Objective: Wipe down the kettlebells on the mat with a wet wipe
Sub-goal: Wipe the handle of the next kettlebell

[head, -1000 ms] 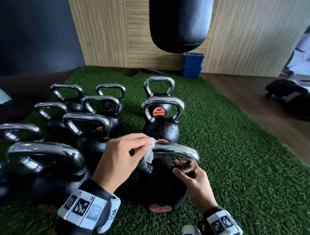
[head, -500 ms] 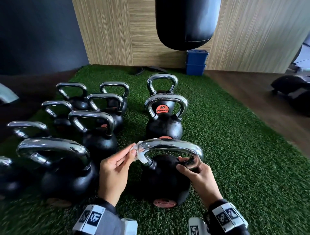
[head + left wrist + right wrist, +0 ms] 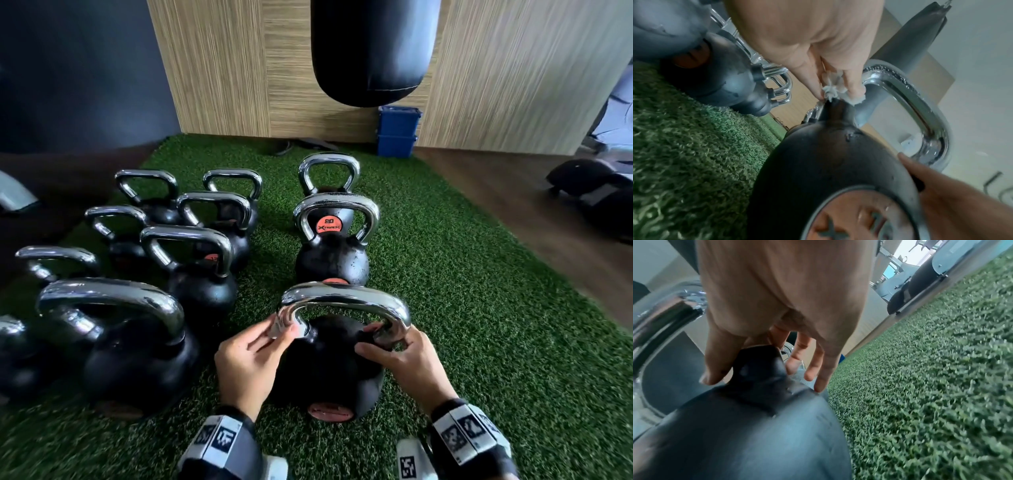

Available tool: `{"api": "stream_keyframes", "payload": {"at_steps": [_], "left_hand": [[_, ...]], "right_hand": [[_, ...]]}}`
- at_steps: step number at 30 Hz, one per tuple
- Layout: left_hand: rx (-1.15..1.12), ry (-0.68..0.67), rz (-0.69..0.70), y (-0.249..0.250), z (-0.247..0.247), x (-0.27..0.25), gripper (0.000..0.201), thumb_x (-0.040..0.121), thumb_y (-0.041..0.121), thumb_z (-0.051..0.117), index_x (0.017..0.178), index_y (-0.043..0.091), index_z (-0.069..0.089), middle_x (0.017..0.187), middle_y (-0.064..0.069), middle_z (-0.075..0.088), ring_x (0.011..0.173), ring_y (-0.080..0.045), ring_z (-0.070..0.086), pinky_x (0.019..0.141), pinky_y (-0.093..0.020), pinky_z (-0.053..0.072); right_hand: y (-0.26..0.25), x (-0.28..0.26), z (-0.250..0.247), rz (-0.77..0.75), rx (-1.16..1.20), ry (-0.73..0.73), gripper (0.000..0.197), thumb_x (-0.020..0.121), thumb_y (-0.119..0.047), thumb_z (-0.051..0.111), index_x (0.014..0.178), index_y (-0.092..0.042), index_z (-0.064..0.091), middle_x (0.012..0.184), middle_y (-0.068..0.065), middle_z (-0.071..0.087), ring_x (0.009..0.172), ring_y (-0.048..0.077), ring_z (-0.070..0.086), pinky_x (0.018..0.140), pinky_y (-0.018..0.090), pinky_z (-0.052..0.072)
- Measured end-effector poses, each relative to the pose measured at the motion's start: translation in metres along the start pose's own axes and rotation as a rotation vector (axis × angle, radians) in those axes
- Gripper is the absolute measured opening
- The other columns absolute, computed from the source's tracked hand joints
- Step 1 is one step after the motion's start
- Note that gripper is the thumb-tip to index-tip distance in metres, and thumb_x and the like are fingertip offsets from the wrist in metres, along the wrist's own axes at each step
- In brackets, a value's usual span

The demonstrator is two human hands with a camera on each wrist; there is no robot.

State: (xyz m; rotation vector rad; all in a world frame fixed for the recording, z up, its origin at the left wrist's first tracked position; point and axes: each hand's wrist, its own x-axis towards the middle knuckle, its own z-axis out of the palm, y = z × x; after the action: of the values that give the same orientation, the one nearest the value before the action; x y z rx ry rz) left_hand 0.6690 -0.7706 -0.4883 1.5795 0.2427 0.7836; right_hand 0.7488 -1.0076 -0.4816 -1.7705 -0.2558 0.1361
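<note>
The nearest kettlebell [image 3: 329, 363] is black with a chrome handle [image 3: 346, 298] and stands on the green turf mat [image 3: 479, 342]. My left hand [image 3: 253, 359] pinches a crumpled white wet wipe [image 3: 833, 88] against the left leg of that handle, just above the black body [image 3: 828, 154]. My right hand [image 3: 407, 363] grips the right leg of the handle [image 3: 663, 308] where it meets the body [image 3: 748, 426], thumb on one side and fingers [image 3: 813, 366] on the other. In the head view the wipe [image 3: 279, 327] shows only as a pale scrap between fingers and chrome.
Several more kettlebells stand in rows to the left [image 3: 191, 274] and behind [image 3: 330, 253]. A black punching bag [image 3: 373, 51] hangs over the far end of the mat. A blue box [image 3: 397, 135] sits by the wooden wall. Dark wood floor [image 3: 548, 240] borders the mat on the right.
My left hand has slid the wipe from the top-left of the handle down its left leg toward the body. The right hand keeps its hold on the right leg.
</note>
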Motion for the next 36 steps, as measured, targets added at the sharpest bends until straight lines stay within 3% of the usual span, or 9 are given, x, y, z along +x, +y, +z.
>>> {"api": "stream_keyframes", "payload": {"at_steps": [4,8,13,17,19,22,27,32,36], "left_hand": [[0.133,-0.014,0.041,0.0,0.01,0.022,0.038,0.069,0.029,0.091,0.102,0.012,0.08,0.084,0.01,0.079,0.078,0.0,0.075,0.069,-0.01,0.055],[0.303,-0.037,0.069,0.003,0.034,0.049,0.036,0.072,0.033,0.09,0.099,0.012,0.081,0.087,0.004,0.079,0.072,0.012,0.069,0.065,-0.005,0.052],[0.445,-0.213,0.153,0.011,0.061,0.075,0.023,0.077,0.03,0.086,0.096,0.019,0.082,0.089,0.008,0.079,0.079,0.001,0.073,0.074,-0.011,0.054],[0.398,-0.3,0.145,0.009,0.058,0.079,0.019,0.082,0.032,0.082,0.094,0.017,0.082,0.088,0.005,0.08,0.079,0.0,0.074,0.074,-0.021,0.059],[0.298,-0.347,0.099,0.005,0.053,0.077,0.021,0.086,0.027,0.08,0.102,0.013,0.08,0.098,0.002,0.079,0.087,0.001,0.074,0.08,-0.025,0.061],[0.304,-0.315,0.111,-0.002,0.054,0.072,0.025,0.082,0.017,0.083,0.107,0.011,0.078,0.103,0.001,0.078,0.089,0.008,0.071,0.081,-0.012,0.055],[0.361,-0.244,0.157,0.007,0.065,0.076,0.022,0.079,0.016,0.085,0.101,0.016,0.081,0.094,0.007,0.079,0.082,-0.001,0.074,0.078,-0.024,0.061],[0.202,-0.179,0.112,0.009,0.069,0.078,0.019,0.08,0.02,0.083,0.099,0.023,0.082,0.09,0.015,0.079,0.084,0.003,0.074,0.075,-0.015,0.058],[0.099,-0.282,0.063,0.015,0.066,0.081,0.02,0.083,0.018,0.082,0.1,0.028,0.08,0.093,0.003,0.08,0.086,-0.008,0.076,0.081,-0.031,0.062]], "right_hand": [[-0.001,-0.016,-0.015,0.025,-0.161,-0.084,0.062,0.042,-0.05,0.09,0.089,-0.019,0.064,0.123,-0.005,0.057,0.105,0.008,0.059,0.086,0.025,0.049],[-0.008,-0.027,-0.021,-0.235,-0.334,-0.117,0.021,0.051,-0.044,0.074,0.067,-0.033,0.066,0.106,-0.016,0.062,0.103,0.007,0.057,0.087,0.006,0.041],[-0.014,-0.017,-0.014,-0.349,-0.566,-0.333,0.031,0.081,-0.014,0.073,0.078,-0.045,0.07,0.088,-0.025,0.063,0.088,0.002,0.061,0.076,0.021,0.051],[-0.026,0.007,0.011,-0.24,-0.234,-0.115,0.041,0.085,-0.002,0.064,0.059,-0.034,0.063,0.082,-0.007,0.058,0.08,0.006,0.057,0.072,0.022,0.05],[-0.029,0.022,0.017,-0.188,-0.199,-0.037,0.01,0.089,-0.017,0.066,0.089,-0.027,0.066,0.097,-0.003,0.062,0.093,0.011,0.058,0.086,0.032,0.048],[-0.022,0.034,0.032,0.023,-0.298,-0.148,0.043,0.091,-0.031,0.066,0.132,-0.02,0.057,0.127,0.005,0.063,0.117,0.021,0.06,0.102,0.045,0.048],[-0.014,0.031,0.045,0.038,-0.358,-0.021,0.033,0.09,-0.036,0.068,0.122,-0.029,0.067,0.113,-0.004,0.072,0.104,0.012,0.065,0.095,0.033,0.051],[-0.016,0.028,0.044,0.012,-0.351,-0.024,0.029,0.089,-0.025,0.067,0.118,-0.026,0.069,0.11,-0.004,0.072,0.101,0.012,0.066,0.093,0.033,0.052],[-0.015,0.027,0.045,0.03,-0.327,-0.015,0.03,0.089,-0.028,0.068,0.119,-0.029,0.069,0.112,-0.006,0.072,0.105,0.011,0.066,0.096,0.033,0.051]]}}
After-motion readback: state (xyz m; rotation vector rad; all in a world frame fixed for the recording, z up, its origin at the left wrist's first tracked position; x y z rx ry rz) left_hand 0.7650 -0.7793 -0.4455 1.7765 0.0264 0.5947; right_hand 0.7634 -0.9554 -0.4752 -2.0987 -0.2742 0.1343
